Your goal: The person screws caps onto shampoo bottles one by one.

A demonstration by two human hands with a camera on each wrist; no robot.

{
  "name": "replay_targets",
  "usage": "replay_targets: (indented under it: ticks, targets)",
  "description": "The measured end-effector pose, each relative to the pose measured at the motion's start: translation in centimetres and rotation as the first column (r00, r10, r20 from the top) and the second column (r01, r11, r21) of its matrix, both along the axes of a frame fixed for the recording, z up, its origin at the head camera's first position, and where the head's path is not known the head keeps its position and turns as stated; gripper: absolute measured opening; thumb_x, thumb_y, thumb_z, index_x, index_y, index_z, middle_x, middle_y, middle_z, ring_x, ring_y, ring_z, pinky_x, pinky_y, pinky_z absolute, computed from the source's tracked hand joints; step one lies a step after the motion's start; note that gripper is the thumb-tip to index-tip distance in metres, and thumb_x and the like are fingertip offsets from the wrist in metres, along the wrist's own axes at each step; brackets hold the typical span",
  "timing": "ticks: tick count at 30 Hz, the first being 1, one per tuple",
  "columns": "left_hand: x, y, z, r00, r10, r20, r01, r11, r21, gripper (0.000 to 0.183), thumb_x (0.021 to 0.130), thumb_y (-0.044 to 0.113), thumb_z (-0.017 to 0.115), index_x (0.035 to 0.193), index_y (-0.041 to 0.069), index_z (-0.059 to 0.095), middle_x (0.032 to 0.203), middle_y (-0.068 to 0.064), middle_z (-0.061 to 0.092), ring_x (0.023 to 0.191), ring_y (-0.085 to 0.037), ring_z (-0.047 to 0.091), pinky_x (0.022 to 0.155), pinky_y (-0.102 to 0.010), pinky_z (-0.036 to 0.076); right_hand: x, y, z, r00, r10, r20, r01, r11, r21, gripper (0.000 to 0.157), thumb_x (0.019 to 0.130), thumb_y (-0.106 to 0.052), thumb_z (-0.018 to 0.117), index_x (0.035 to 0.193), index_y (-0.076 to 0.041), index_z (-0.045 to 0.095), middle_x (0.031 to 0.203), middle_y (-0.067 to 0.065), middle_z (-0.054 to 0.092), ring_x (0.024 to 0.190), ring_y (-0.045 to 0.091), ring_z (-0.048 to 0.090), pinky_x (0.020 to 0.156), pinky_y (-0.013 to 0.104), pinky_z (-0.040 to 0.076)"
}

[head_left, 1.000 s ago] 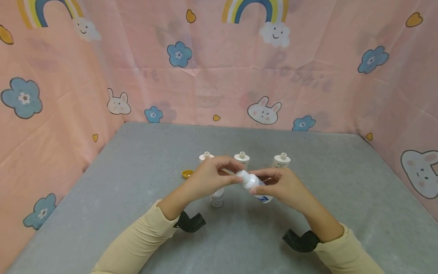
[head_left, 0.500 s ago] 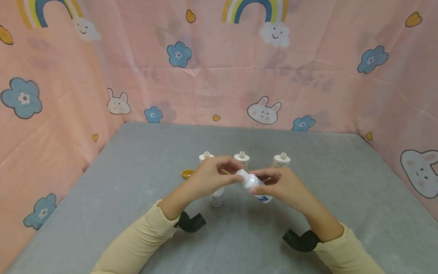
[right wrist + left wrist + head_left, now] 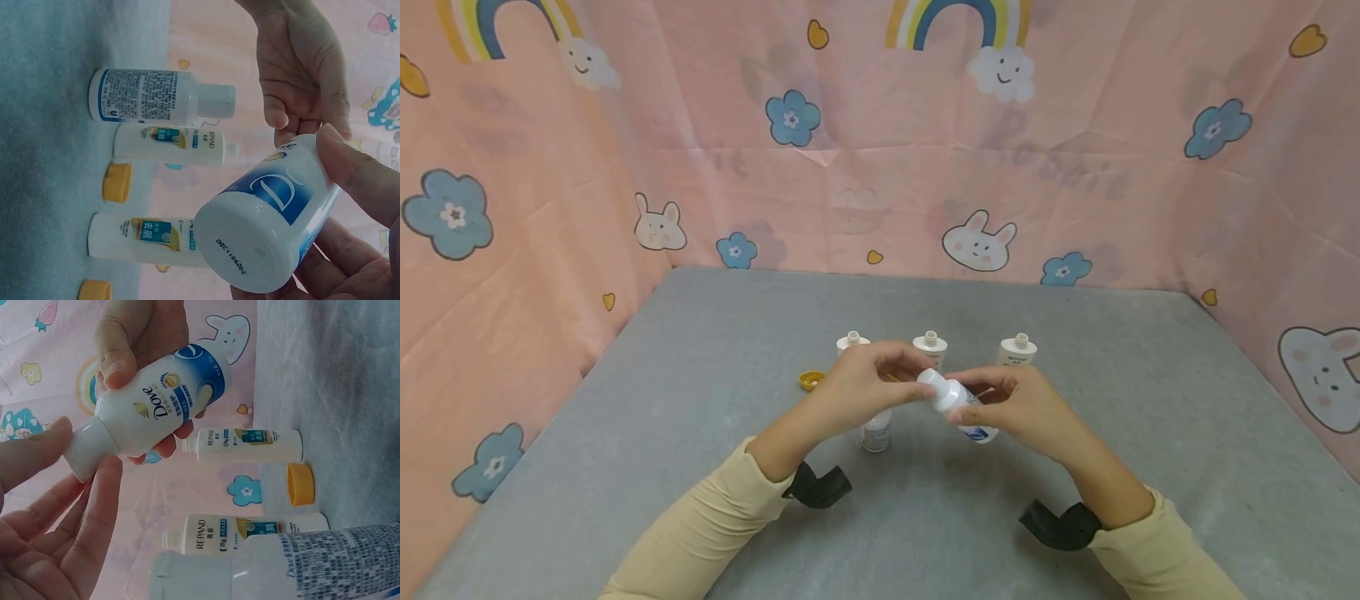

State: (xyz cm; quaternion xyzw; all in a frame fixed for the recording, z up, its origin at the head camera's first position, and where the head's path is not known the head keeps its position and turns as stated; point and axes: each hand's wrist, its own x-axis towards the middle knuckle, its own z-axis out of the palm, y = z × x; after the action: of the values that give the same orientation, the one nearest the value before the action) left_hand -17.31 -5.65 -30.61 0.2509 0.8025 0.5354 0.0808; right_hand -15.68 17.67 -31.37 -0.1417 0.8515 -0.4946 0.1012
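Note:
In my right hand is a small white Dove lotion bottle with a blue label, its body gripped between thumb and fingers. The bottle is tilted above the table, cap end up and toward the left. My left hand pinches the white cap between thumb and fingers; the cap sits on the bottle's neck. The right wrist view shows the bottle's base with a printed date. A second white Dove bottle stands capped on the table, partly hidden behind my left hand.
Three white Repand bottles with bare necks stand in a row behind the hands: left, middle and right. A yellow cap lies by the left one. Another yellow cap shows in the right wrist view. Pink printed cloth surrounds the grey table.

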Motion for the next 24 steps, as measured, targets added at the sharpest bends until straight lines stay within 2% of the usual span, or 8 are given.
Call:
replay_targets:
  ticks: [5,14,17,20,24]
  targets:
    - [-0.10,0.06,-0.18,1.000,0.005,-0.005,-0.005,1.000,-0.001,0.021,0.086,0.017,0.079,0.106,0.014,0.075,0.101,-0.002,0.075,0.088,-0.008,0.068,0.076,-0.025,0.058,0.02,0.02,0.02,1.000,-0.002,-0.001,0.002,1.000,0.008,0.047,0.082,-0.026,0.082,0.121,-0.004,0.070,0.112,0.017,0.068,0.089,0.023,0.068,0.073,0.033,0.058]
    - [-0.17,-0.03,-0.18,0.999,-0.049,-0.007,0.049,0.999,0.005,0.030,0.089,0.011,0.075,0.119,0.010,0.072,0.119,-0.006,0.072,0.091,-0.013,0.072,0.080,-0.024,0.059,-0.05,0.08,-0.06,1.000,0.006,-0.002,-0.006,1.000,-0.003,0.047,0.083,-0.026,0.082,0.123,-0.004,0.069,0.113,0.017,0.068,0.089,0.022,0.068,0.073,0.033,0.057]
    - [-0.14,0.02,-0.15,0.999,-0.046,0.004,0.046,0.999,0.006,0.035,0.088,0.012,0.076,0.123,0.011,0.070,0.121,-0.005,0.071,0.097,-0.012,0.071,0.081,-0.024,0.059,-0.04,0.09,-0.02,1.000,0.013,-0.010,-0.013,1.000,-0.009,0.048,0.084,-0.026,0.081,0.125,-0.003,0.068,0.113,0.017,0.067,0.090,0.021,0.068,0.073,0.032,0.057]
    - [-0.07,0.08,-0.13,1.000,-0.015,0.003,0.016,1.000,-0.011,0.035,0.087,0.017,0.077,0.121,0.013,0.070,0.114,-0.002,0.072,0.098,-0.012,0.068,0.080,-0.024,0.059,-0.01,0.01,0.01,1.000,0.006,-0.008,-0.006,1.000,-0.005,0.047,0.084,-0.026,0.081,0.124,-0.004,0.069,0.114,0.016,0.068,0.090,0.020,0.068,0.073,0.032,0.057]
    - [-0.01,0.12,-0.07,1.000,0.006,-0.010,-0.007,1.000,-0.026,0.025,0.087,0.019,0.078,0.111,0.015,0.074,0.104,0.000,0.073,0.093,-0.009,0.066,0.078,-0.024,0.058,0.00,-0.12,-0.06,1.000,0.003,-0.013,-0.003,1.000,0.011,0.046,0.083,-0.026,0.082,0.123,-0.004,0.070,0.114,0.016,0.068,0.089,0.020,0.068,0.073,0.032,0.058]
